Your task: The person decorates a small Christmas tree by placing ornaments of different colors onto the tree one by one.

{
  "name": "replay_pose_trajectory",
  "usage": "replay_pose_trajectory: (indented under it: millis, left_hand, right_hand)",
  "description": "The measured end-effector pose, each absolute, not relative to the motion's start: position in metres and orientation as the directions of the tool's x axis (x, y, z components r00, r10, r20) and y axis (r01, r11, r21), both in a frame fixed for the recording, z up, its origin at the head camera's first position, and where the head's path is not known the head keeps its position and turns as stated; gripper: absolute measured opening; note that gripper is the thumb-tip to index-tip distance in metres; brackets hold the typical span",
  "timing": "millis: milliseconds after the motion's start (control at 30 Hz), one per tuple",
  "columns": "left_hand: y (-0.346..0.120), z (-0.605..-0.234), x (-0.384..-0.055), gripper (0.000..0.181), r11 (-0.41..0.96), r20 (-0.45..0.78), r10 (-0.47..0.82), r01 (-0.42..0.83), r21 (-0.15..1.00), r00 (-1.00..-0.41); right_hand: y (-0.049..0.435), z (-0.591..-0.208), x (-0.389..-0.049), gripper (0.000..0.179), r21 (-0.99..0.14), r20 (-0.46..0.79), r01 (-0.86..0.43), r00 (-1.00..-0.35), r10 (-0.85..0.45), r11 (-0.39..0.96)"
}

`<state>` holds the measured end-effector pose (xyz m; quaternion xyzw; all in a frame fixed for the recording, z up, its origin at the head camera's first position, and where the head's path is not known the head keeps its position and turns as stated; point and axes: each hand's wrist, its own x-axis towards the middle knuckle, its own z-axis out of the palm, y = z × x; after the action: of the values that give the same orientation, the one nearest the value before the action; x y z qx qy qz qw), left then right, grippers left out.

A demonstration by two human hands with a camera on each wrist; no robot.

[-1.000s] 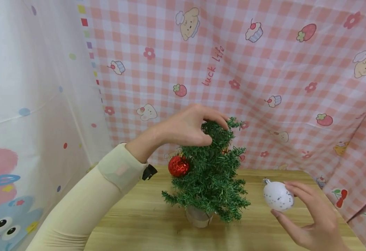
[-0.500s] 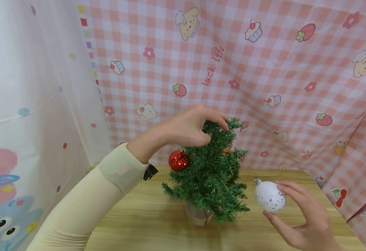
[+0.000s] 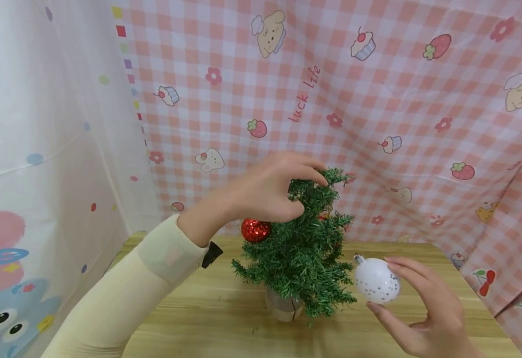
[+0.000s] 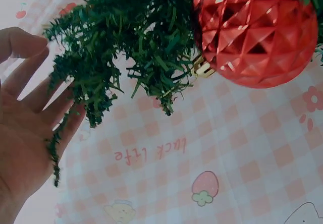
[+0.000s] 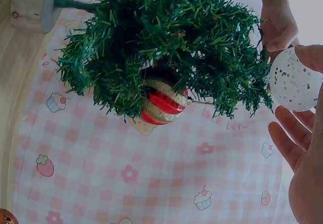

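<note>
A small green Christmas tree (image 3: 296, 253) stands on the table. At its top, my left hand (image 3: 267, 191) arches beside the branches, thumb and fingers apart; in the left wrist view its fingers (image 4: 38, 90) reach loosely behind the foliage. On the left side hangs a faceted red ball ornament (image 3: 255, 230), partly behind that hand in the head view. My right hand (image 3: 431, 311) pinches a white ball ornament (image 3: 377, 281) with silvery specks between thumb and fingers, just right of the tree, its silver cap towards the branches. A red and gold striped ball (image 5: 162, 100) hangs among the branches.
The tree's pale wooden base (image 3: 283, 308) rests on a wood-grain table (image 3: 198, 318). Behind it hangs a pink checked cloth (image 3: 225, 109), with a white printed curtain (image 3: 63, 149) at the left. A copper-coloured round thing (image 5: 7, 217) shows at the right wrist view's corner.
My right hand has carried the white ball left, closer to the tree. The left hand has stayed near the treetop, dipping slightly, and the red ball now sits a little higher.
</note>
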<state>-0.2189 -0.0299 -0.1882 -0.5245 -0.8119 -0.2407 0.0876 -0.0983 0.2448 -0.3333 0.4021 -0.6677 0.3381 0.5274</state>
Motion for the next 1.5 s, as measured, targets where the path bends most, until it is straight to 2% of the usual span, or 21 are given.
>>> replay_pose_trajectory:
  millis: [233,300,467,667,967,1100,1333,1500]
  left_hand:
    - [-0.035,-0.200,-0.211,0.039,0.134,0.612,0.773,0.986,0.098,-0.166]
    - [-0.036,-0.202,-0.207,0.037,0.108,0.643,0.757,0.992,0.058,-0.120]
    - [-0.037,-0.207,-0.201,0.034,0.083,0.681,0.730,0.997,-0.001,-0.060]
    - [-0.038,-0.216,-0.193,0.028,0.066,0.705,0.708,0.998,-0.023,-0.030]
    - [-0.033,-0.237,-0.187,0.018,0.093,0.734,0.679,0.993,-0.073,-0.009]
    - [-0.031,-0.245,-0.184,0.015,0.100,0.737,0.676,0.990,-0.096,0.004]
    - [-0.028,-0.259,-0.180,0.013,0.088,0.744,0.668,0.993,-0.079,0.000]
    - [-0.027,-0.269,-0.178,0.012,0.085,0.763,0.646,0.995,-0.045,-0.021]
  right_hand:
    - [0.238,-0.332,-0.100,0.058,-0.010,0.982,-0.902,-0.091,-0.167,0.431]
    - [0.237,-0.332,-0.100,0.058,-0.013,0.982,-0.902,-0.092,-0.164,0.431]
    - [0.233,-0.332,-0.100,0.057,-0.021,0.983,-0.912,-0.095,-0.160,0.410]
    - [0.230,-0.331,-0.098,0.058,-0.039,0.981,-0.913,-0.113,-0.161,0.405]
    - [0.222,-0.328,-0.100,0.054,-0.005,0.985,-0.941,-0.062,-0.158,0.339]
    - [0.219,-0.329,-0.100,0.054,-0.020,0.982,-0.940,-0.083,-0.172,0.340]
    - [0.213,-0.328,-0.102,0.052,-0.004,0.982,-0.950,-0.062,-0.176,0.311]
    - [0.211,-0.330,-0.101,0.053,-0.024,0.979,-0.947,-0.087,-0.186,0.320]
